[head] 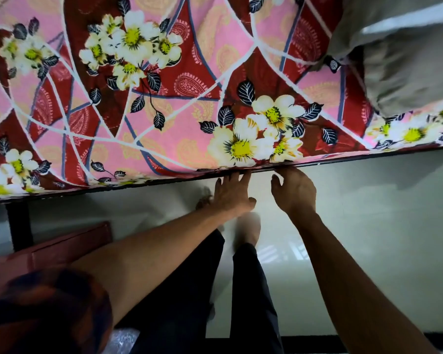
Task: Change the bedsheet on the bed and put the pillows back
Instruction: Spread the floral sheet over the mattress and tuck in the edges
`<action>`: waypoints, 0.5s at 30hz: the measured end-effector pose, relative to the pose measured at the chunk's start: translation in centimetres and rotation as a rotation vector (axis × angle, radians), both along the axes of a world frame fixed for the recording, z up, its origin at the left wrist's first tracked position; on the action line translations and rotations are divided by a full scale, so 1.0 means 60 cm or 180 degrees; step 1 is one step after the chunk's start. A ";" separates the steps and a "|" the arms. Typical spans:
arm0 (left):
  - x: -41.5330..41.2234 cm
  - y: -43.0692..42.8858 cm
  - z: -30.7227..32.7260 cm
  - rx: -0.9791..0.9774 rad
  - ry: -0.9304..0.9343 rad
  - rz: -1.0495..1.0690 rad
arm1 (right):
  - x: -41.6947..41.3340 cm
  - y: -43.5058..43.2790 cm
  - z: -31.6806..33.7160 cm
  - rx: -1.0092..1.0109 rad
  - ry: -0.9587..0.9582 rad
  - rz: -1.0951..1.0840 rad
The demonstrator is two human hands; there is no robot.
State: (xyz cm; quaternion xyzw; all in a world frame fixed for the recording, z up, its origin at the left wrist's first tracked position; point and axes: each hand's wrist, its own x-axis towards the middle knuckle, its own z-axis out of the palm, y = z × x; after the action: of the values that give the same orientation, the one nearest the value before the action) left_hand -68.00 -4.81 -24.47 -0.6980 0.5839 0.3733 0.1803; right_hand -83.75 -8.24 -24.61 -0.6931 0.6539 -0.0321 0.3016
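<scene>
Head view: bedsheet (164, 123) is spread flat, hem at near edge. Left hand (232, 192) and right hand (293, 192) are laid straight-fingered on hem, nothing gripped. Judged soft, light; best pinched at hem.

Fingertips of left hand (232, 192) and right hand (296, 192) hidden under bedsheet (164, 111) hem. Pillow (407, 72) cropped top-right. Foot (250, 228) blurred.

a dark-framed bed (143, 184) carries a pink and maroon bedsheet printed with white flowers (164, 111), spread flat; a pale grey pillow (407, 72) lies on the sheet's far right corner.
</scene>
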 end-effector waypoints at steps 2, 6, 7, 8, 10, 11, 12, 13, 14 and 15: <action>-0.009 0.002 0.001 0.0101 0.0093 0.0119 | -0.017 0.002 -0.012 -0.0082 0.0065 0.0064; -0.025 -0.003 0.020 -0.0211 0.0550 0.0053 | -0.036 -0.019 -0.031 0.0129 0.0182 0.0305; -0.027 -0.005 0.028 -0.0430 0.0678 0.0038 | -0.034 -0.024 -0.028 0.0247 0.0170 0.0331; -0.026 -0.009 0.038 -0.0690 0.0799 0.0097 | -0.034 -0.026 -0.025 0.0397 0.0107 0.0328; -0.030 -0.027 0.063 -0.1252 0.1117 0.0280 | -0.044 -0.028 -0.016 0.0667 -0.0140 0.0151; -0.029 -0.039 0.075 -0.1480 0.1290 0.0269 | -0.049 -0.027 -0.009 0.0646 -0.0264 -0.0037; -0.028 -0.053 0.088 -0.1681 0.1428 0.0185 | -0.052 -0.026 0.000 0.0490 -0.0362 -0.0278; -0.025 -0.069 0.100 -0.1867 0.1514 0.0090 | -0.052 -0.025 0.011 0.0244 -0.0450 -0.0492; -0.020 -0.087 0.113 -0.2042 0.1559 0.0005 | -0.050 -0.024 0.029 0.0019 -0.0554 -0.0643; -0.015 -0.102 0.124 -0.2244 0.1589 -0.0045 | -0.045 -0.026 0.049 -0.0144 -0.0688 -0.0767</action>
State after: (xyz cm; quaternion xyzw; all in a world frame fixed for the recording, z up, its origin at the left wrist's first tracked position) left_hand -68.91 -10.94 -17.04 -0.6012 0.7062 0.3072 -0.2134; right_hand -86.48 -9.80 -21.64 -0.6088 0.6951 -0.1572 0.3485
